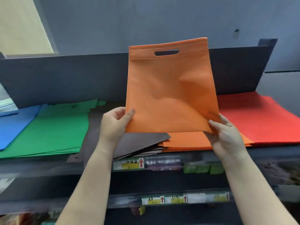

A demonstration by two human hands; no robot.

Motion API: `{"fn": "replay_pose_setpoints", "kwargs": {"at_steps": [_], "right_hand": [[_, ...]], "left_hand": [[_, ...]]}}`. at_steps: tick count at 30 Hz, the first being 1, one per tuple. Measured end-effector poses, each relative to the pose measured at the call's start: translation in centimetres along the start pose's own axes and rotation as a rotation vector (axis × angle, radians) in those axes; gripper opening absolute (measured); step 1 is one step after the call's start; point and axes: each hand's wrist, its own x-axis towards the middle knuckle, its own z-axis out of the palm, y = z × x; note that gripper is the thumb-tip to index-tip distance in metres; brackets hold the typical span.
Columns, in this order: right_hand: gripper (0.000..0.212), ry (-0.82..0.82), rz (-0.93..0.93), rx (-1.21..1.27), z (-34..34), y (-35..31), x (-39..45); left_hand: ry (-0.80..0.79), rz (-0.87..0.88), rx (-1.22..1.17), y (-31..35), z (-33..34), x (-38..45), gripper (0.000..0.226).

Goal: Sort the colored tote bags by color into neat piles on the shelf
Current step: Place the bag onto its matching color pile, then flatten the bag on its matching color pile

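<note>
1. An orange bag (pixel 170 88) stands upright in the air in front of the shelf (pixel 267 151), its cut-out handle slot at the top and its bottom edge just above the piles.
2. The left hand (pixel 113 124) pinches the bag's lower left corner, thumb on the front face and the other fingers curled behind the cloth.
3. The right hand (pixel 225 137) pinches the lower right corner in the same way, thumb laid along the front near the bottom edge, the fingers behind.
4. The bag's face is slightly creased across the middle and lower right, and stitched seams run down both side edges.
5. Directly below the held bag lies an orange pile (pixel 186 140) flat on the shelf, partly covered by the right hand.
6. To its left a pile of dark grey-brown bags (pixel 138 142) lies askew, one corner jutting over the orange pile's edge.
7. Further left is a green pile (pixel 53 130), and beside that a blue pile (pixel 11 125) at the frame's edge.
8. To the right of the orange pile lies a red pile (pixel 259 117), overlapping its right edge.
9. A dark back panel (pixel 65 78) rises behind all the piles.
10. Price labels (pixel 128 164) with red arrows sit on the shelf's front rail, and more appear on a lower rail; the goods beneath are too blurred to tell.
</note>
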Motion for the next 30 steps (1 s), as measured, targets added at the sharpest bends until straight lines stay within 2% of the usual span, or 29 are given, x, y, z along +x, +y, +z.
{"fn": "replay_pose_setpoints", "kwargs": {"at_steps": [2, 5, 10, 13, 17, 22, 26, 30], "right_hand": [[0.030, 0.026, -0.051, -0.048, -1.0, -0.7, -0.2], [0.028, 0.110, -0.179, -0.234, -2.6, -2.2, -0.5], [0.029, 0.268, -0.408, -0.917, -4.8, -3.3, 0.3], [0.039, 0.303, -0.393, -1.315, -5.7, -3.5, 0.9], [0.042, 0.273, -0.316, -1.541, -6.9, -4.0, 1.5], [0.038, 0.229, -0.392, -1.770, -9.2, -7.0, 1.4], [0.044, 0.173, -0.411, -2.095, -12.1, -11.0, 1.1], [0.047, 0.170, -0.370, -2.270, -16.4, -15.2, 0.2]], "left_hand": [[-0.017, 0.016, 0.059, -0.4, 1.4, 0.2, 0.004], [-0.061, 0.042, 0.215, -1.3, 3.4, 0.6, 0.005], [-0.135, 0.076, 0.507, -2.5, 6.3, 1.1, 0.022], [-0.159, 0.061, 0.711, -3.3, 7.2, 1.2, 0.028], [-0.107, 0.050, 0.984, -4.0, 7.7, 1.5, 0.036], [-0.177, 0.319, 1.151, -2.1, 12.1, 1.2, 0.036], [-0.288, 0.522, 1.206, 1.3, 19.3, -0.1, 0.040], [-0.372, 0.691, 1.211, 4.3, 26.9, -2.3, 0.041]]}}
